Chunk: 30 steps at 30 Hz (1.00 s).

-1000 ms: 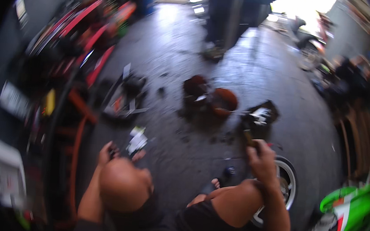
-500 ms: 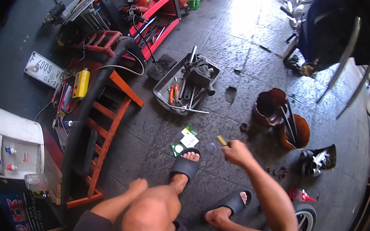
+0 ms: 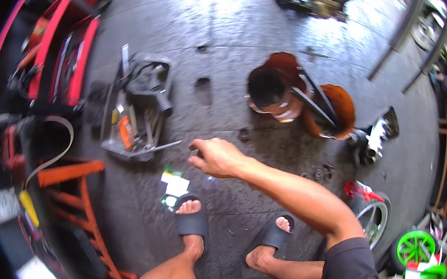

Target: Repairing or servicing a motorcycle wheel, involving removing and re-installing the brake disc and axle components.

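Note:
My right hand [image 3: 215,158] reaches across above the floor with its fingers curled in. A small gap shows between thumb and forefinger; what they hold, if anything, cannot be made out in the blur. My left hand is out of view. Just left of my right hand lies a grey tool tray [image 3: 107,142] holding orange-handled pliers [image 3: 126,131] and several metal tools. A T-shaped metal bar [image 3: 158,148] sticks out over its near edge. Below the hand, beside my sandalled foot, a white card [image 3: 177,187] and green packaging [image 3: 168,202] lie on the floor.
Two open rust-brown containers [image 3: 348,109] stand to the right, dark bars leaning in one. Nearby are a metal engine part [image 3: 376,141], several small round parts [image 3: 318,174] and a wheel [image 3: 374,224]. An orange metal frame [image 3: 85,201] and red tool cart [image 3: 46,47] border the left.
My view has swung right. My right hand has moved left toward the tray, and the yellow stick-like thing it held no longer shows. My left hand has gone out of view.

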Each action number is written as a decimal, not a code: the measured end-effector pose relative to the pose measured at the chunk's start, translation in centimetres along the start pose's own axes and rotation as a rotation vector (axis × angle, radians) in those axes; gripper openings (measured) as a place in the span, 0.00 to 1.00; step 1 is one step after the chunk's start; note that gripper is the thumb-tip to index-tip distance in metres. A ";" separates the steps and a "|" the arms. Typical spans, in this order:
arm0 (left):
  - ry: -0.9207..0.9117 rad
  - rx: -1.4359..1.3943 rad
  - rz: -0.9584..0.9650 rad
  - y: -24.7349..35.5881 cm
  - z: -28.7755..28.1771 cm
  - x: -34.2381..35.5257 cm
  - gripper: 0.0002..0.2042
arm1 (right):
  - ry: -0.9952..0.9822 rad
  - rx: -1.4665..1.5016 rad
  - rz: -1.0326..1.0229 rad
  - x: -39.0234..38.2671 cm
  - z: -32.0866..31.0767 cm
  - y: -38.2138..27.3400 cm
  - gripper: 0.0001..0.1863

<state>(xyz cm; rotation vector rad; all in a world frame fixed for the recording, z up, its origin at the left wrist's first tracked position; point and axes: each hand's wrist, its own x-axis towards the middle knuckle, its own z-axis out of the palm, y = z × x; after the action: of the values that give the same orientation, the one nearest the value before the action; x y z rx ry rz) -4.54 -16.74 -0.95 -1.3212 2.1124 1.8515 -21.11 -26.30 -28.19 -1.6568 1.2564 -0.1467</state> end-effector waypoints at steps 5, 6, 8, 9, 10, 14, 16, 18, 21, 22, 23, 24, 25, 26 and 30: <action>-0.128 0.099 -0.084 1.6 -0.3 2.5 0.26 | 0.348 0.080 0.095 -12.1 -9.3 5.0 0.22; -0.162 0.110 -0.131 1.7 -0.2 2.2 0.23 | 0.402 0.092 0.168 -15.3 -10.6 4.7 0.21; -0.275 0.127 -0.144 0.4 0.3 1.6 0.19 | 0.595 0.123 0.185 -22.1 -13.0 2.6 0.18; -0.329 0.142 -0.147 -1.0 0.8 0.9 0.17 | 0.738 0.167 0.146 -25.5 -13.8 0.7 0.17; -0.383 0.157 -0.148 -1.7 1.1 1.2 0.15 | 0.894 0.126 0.119 -28.7 -14.4 -1.6 0.16; -0.151 0.674 -0.648 -12.9 4.8 7.4 0.06 | 1.334 -0.557 0.396 -41.9 -12.8 -14.6 0.20; 0.198 0.643 -0.425 -14.7 2.6 9.7 0.07 | 1.441 -0.645 0.335 -44.9 -10.1 -18.2 0.20; 0.624 0.215 0.084 -11.9 -1.5 8.5 0.08 | 1.497 -0.600 0.265 -46.4 -7.7 -20.3 0.20; 1.005 -0.037 0.779 -3.0 -6.2 -1.1 0.09 | 1.523 -0.544 0.250 -47.2 -4.9 -22.1 0.20; 0.891 -0.261 1.036 0.0 -7.1 -5.1 0.09 | 1.531 -0.531 0.240 -47.5 -4.1 -22.6 0.20; 0.813 -0.345 1.201 1.9 -6.6 -8.0 0.10 | 1.542 -0.522 0.229 -47.7 -3.3 -23.2 0.20; 0.642 -0.423 1.303 2.8 -5.5 -10.0 0.10 | 1.556 -0.513 0.213 -48.0 -2.5 -23.6 0.20; 0.568 -0.387 1.303 3.0 -3.9 -10.8 0.10 | 1.574 -0.512 0.197 -48.4 -1.7 -24.2 0.20; 0.544 -0.324 1.265 2.7 -2.4 -11.0 0.10 | 1.586 -0.503 0.187 -48.8 -1.0 -24.6 0.20; 0.466 -0.152 1.049 1.0 3.0 -8.4 0.11 | 1.633 -0.477 0.126 -50.2 0.7 -24.9 0.20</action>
<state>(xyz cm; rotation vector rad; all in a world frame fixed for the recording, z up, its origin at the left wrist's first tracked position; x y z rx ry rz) -1.25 -9.65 3.48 -0.7008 3.4238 2.1404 -27.05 11.87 12.47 -1.7328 2.7059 -1.4193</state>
